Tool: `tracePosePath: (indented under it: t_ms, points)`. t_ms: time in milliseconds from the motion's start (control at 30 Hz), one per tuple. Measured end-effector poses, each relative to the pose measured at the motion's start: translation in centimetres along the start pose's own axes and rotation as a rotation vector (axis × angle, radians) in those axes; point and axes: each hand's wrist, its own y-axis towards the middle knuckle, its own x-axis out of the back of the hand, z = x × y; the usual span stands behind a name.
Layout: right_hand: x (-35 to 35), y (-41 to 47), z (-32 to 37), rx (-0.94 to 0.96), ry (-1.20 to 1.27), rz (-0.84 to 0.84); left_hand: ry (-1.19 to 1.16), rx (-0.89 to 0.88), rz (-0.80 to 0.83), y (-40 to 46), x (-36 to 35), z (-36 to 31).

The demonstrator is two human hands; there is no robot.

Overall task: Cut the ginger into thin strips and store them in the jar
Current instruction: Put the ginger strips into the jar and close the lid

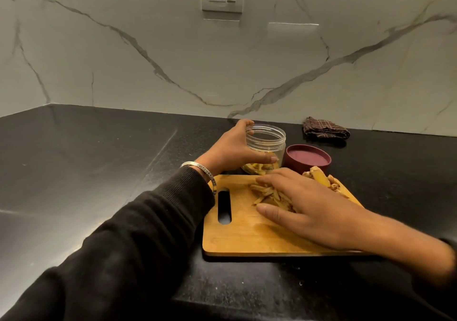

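I am seeing the left hand (pixel 231 149) gripping the clear jar (pixel 265 147), which is standing on the black worktop (pixel 99 172) just behind the wooden cutting board (pixel 247 234) and holding some strips at its bottom. The right hand (pixel 311 209) is lying over the ginger strips (pixel 267 194) on the board, fingers loosely spread. An uncut ginger piece (pixel 320 176) is sitting beside the maroon lid (pixel 308 160).

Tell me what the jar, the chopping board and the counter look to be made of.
Clear round jar: probably plastic, transparent; the ginger strips inside show through its wall. Rectangular tan cutting board: wood or bamboo, smooth, with faint grain. Black countertop: polished speckled stone, likely granite, with glossy reflections.
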Motion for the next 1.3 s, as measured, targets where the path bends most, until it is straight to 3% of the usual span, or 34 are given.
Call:
tracePosePath:
  t_ms: [133, 333, 500, 1100, 1200, 1300]
  points:
    - [-0.7, 1.4, 0.4, 0.009, 0.006, 0.025, 0.007, -0.002, -0.003, 0.0, 0.0, 0.1]
    - [-1.2, 1.6, 0.0, 0.144, -0.007, -0.092, 0.001, -0.003, -0.007, -0.1, 0.0, 0.0]
    - [-0.4, 1.6, -1.1, 0.112, -0.276, -0.011, 0.005, -0.005, 0.000, -0.1, 0.0, 0.0]
    - [-1.5, 1.0, 0.0, 0.139, -0.312, -0.154, 0.011, 0.002, -0.009, 0.0, 0.0, 0.0]
    - [-1.3, 1.1, 0.0, 0.089, -0.256, -0.168, 0.015, -0.001, -0.006, 0.0, 0.0, 0.0]
    - [-1.2, 1.6, -0.3, 0.001, -0.022, -0.241, 0.022, -0.008, -0.001, 0.0, 0.0, 0.1]
